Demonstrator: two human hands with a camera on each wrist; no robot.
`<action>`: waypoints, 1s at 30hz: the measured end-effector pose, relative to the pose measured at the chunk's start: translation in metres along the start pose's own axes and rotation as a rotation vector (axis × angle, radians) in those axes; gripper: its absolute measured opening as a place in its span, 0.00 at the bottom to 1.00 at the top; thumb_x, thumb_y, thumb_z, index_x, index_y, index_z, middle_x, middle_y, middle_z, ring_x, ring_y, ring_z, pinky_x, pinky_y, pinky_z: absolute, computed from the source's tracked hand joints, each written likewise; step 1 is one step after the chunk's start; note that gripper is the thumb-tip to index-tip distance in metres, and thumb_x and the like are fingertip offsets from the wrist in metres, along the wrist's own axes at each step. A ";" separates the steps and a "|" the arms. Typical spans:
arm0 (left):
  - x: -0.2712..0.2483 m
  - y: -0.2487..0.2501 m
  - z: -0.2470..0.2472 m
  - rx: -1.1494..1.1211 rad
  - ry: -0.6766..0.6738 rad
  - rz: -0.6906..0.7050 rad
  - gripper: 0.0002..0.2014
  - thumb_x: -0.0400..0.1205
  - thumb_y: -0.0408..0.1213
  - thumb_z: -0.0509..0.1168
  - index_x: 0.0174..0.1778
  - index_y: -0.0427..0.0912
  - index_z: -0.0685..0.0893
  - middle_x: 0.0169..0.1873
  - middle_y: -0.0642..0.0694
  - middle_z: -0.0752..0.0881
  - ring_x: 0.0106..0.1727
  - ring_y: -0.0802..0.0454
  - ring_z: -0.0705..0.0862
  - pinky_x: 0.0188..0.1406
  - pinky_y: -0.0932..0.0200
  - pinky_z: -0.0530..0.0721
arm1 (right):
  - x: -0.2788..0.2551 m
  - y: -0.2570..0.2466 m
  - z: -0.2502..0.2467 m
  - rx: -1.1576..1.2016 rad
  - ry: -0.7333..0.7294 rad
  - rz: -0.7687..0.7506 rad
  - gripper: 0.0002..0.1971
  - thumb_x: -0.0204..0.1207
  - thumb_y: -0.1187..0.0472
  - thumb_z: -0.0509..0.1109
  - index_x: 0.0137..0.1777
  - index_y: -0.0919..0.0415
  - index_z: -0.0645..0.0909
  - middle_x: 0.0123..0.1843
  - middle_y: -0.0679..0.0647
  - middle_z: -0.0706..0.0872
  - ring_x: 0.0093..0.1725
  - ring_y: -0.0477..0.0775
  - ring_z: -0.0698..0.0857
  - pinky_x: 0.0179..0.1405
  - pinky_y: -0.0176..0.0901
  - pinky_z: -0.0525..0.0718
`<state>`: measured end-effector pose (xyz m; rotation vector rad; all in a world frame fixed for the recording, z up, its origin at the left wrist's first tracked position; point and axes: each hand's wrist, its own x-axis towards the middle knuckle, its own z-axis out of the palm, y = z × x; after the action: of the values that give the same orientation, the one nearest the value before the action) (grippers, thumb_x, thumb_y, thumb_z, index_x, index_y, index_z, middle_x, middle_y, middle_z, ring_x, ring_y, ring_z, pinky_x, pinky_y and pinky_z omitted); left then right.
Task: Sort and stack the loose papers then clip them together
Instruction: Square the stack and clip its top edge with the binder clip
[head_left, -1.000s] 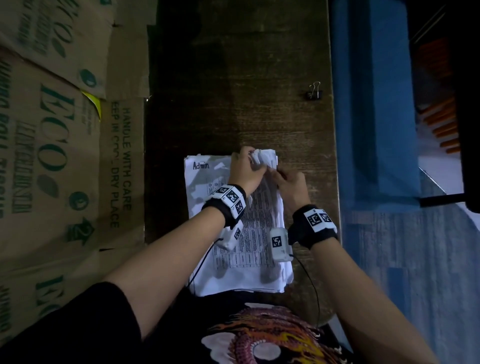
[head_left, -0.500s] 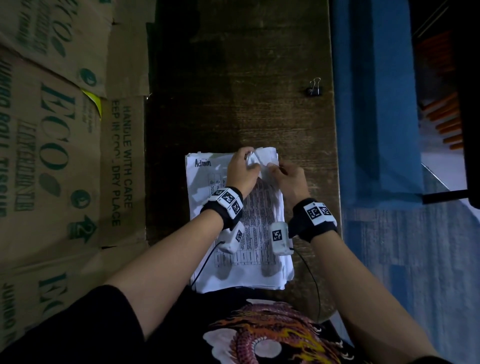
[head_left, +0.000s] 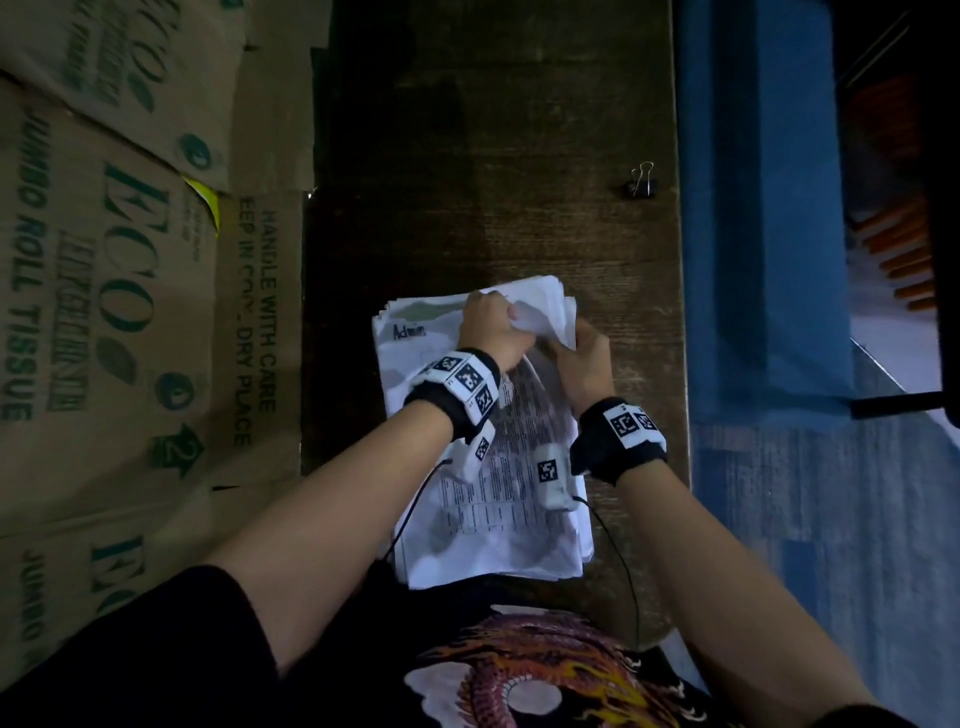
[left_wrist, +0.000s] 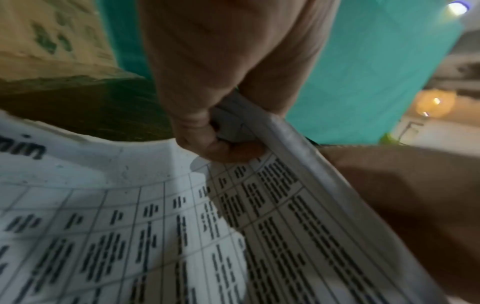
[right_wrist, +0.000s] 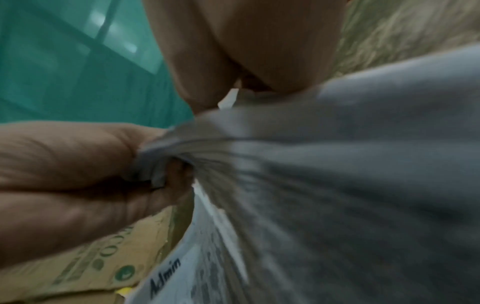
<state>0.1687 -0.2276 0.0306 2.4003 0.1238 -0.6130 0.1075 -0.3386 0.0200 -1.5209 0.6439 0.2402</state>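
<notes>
Paper stack (head_left: 483, 499) lies flat on tabletop (head_left: 493, 156) before you. Left hand (head_left: 491, 330) and right hand (head_left: 584, 358) both pinch lifted far-right corner, fingers clamped on sheets. Paper light, floppy, slippery: grip edges, square them. Binder clip (head_left: 641, 182) waits well apart. No containers visible.

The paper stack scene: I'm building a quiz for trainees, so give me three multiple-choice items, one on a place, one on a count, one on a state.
1. Where is the binder clip?
A. on the papers
B. on the table, beyond the papers, near its right edge
C. in a hand

2. How many binder clips show?
A. one
B. two
C. three

3. How is the paper stack?
A. flat, untouched
B. clipped
C. far right corner lifted by left hand and right hand

Key: B, it lies apart on bare wood; A, only one appears; C, both hands grip the raised corner.
</notes>
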 end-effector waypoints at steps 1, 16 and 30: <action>0.002 0.001 -0.002 -0.010 -0.008 -0.005 0.10 0.72 0.32 0.72 0.48 0.38 0.83 0.60 0.38 0.77 0.60 0.43 0.80 0.52 0.59 0.77 | -0.001 0.002 -0.001 0.011 -0.021 0.060 0.02 0.75 0.69 0.70 0.46 0.65 0.84 0.38 0.54 0.88 0.33 0.46 0.87 0.33 0.39 0.83; 0.005 0.018 0.008 0.126 -0.085 -0.010 0.16 0.75 0.29 0.70 0.58 0.31 0.81 0.63 0.34 0.79 0.60 0.35 0.83 0.55 0.50 0.84 | -0.040 -0.045 -0.111 -0.102 0.257 -0.228 0.10 0.65 0.73 0.78 0.46 0.68 0.86 0.39 0.54 0.88 0.37 0.47 0.83 0.38 0.42 0.82; -0.106 0.056 -0.095 -1.006 -0.155 0.548 0.20 0.78 0.28 0.66 0.66 0.34 0.73 0.60 0.43 0.85 0.62 0.50 0.84 0.60 0.54 0.83 | -0.134 -0.162 -0.150 -0.108 0.199 -0.859 0.11 0.70 0.68 0.79 0.45 0.50 0.88 0.42 0.32 0.90 0.43 0.42 0.85 0.47 0.44 0.86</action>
<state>0.1255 -0.2062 0.1756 1.3171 -0.2394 -0.3391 0.0488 -0.4623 0.2392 -1.8024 0.0852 -0.5427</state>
